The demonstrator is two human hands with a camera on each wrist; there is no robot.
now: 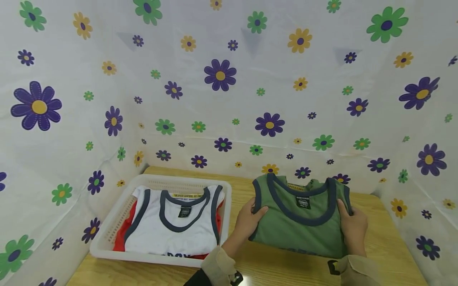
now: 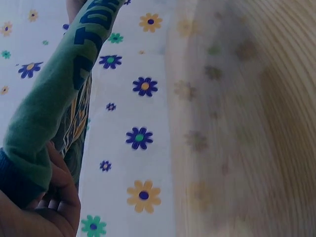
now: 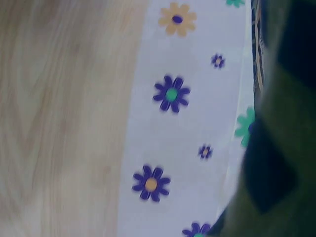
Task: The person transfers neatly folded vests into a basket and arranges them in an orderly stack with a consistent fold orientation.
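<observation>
Both hands hold a folded green tank top (image 1: pixel 300 230) with dark blue trim, raised over the right part of the table. My left hand (image 1: pixel 247 218) grips its left edge at the armhole, thumb on top; in the left wrist view the fingers (image 2: pixel 64 190) curl under the green cloth (image 2: pixel 54 103). My right hand (image 1: pixel 352 224) grips the opposite edge near the other armhole. The right wrist view has only blurred green cloth (image 3: pixel 291 148) close up at its right. To the left, a folded white tank top (image 1: pixel 154 222) with dark trim lies in a white plastic basket (image 1: pixel 157 259).
Red cloth (image 1: pixel 125 228) shows beneath the white top in the basket. The wooden table (image 1: pixel 272 264) is bounded at the back and sides by a white flower-print sheet (image 1: pixel 200 107). The basket's right rim stands close to my left forearm.
</observation>
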